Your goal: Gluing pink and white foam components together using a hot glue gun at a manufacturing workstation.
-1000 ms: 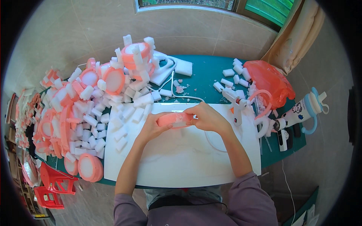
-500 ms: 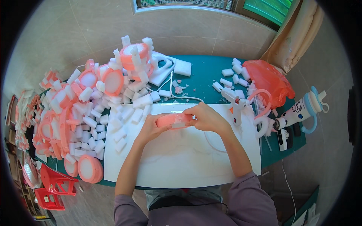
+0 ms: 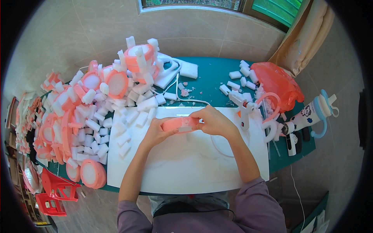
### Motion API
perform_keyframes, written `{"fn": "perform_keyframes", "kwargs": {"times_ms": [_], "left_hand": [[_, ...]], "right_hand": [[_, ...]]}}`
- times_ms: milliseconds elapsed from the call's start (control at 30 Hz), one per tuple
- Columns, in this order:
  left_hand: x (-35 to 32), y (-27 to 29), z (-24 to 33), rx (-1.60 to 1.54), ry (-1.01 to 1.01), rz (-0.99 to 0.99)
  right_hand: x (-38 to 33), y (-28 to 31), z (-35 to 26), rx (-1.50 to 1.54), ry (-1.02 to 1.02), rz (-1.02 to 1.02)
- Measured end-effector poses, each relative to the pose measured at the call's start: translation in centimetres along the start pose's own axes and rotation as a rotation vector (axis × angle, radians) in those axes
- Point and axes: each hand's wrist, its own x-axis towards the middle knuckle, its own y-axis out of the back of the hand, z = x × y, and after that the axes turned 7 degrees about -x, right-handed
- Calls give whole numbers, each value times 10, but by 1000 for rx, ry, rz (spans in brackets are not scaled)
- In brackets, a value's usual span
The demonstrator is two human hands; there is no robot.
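Observation:
Between my hands, just above the far part of a white board point(image 3: 186, 171), is a round pink foam piece point(image 3: 175, 124) seen edge-on. A pale patch shows on its near side, toward the right. My left hand point(image 3: 156, 133) is closed round its left end, with the thumb along the near side. At the right end, my right hand point(image 3: 211, 121) pinches it, fingers on top and thumb at the near side. A white glue gun point(image 3: 244, 112) stands right of my right hand, at the board's right edge.
Left of the board lie heaped white foam blocks point(image 3: 92, 125) and pink foam rings point(image 3: 116, 84). On the green table point(image 3: 217, 68) at right are a red plastic bag point(image 3: 278, 85) and a white bottle with a blue lid point(image 3: 311, 112). Red stools point(image 3: 58, 186) stand at lower left.
Almost nothing differs. Both hands keep their hold on the pink foam piece, which has shifted only very slightly.

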Motion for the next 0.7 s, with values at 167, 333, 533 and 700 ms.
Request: {"fn": "perform_keyframes", "kwargs": {"times_ms": [167,333,533,700], "left_hand": [[0,0,1,-16,12,-5],[0,0,1,-31,17,-10],[0,0,0,-25,7,-2],[1,-1,3,-20,24,3]], "right_hand": [[0,-2,3,-15,10,5],[0,1,-1,-12,-12,-15],[1,0,2,-52,26,-1],[0,-1,4,-32,21,10]]}}
